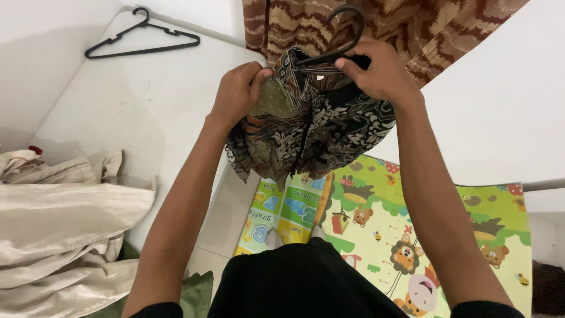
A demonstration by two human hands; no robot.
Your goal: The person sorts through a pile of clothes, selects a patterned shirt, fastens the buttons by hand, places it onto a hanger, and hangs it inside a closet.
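So both hands are up at chest height: left hand point(237, 88) pinches the collar edge of a dark patterned shirt point(312, 126), right hand point(379, 70) is closed on the black hanger point(338, 35), probably keeping the neckline spread. A 2nd hanger point(141, 38) lies on the white tabletop point(135, 112), beige cloth point(59, 218) piled nearby, play mat point(412, 235) underfoot.

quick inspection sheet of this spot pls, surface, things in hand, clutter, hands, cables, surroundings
surface: white table, mostly bare in the middle
job's things: dark patterned garment on a black hanger, held up in the air
clutter: spare black hanger at the far corner; cream fabric pile at the near left
hands: left hand grips the garment's shoulder; right hand holds the hanger and cloth
cables: nothing seen
surroundings: brown zigzag curtain, colourful animal play mat on the floor
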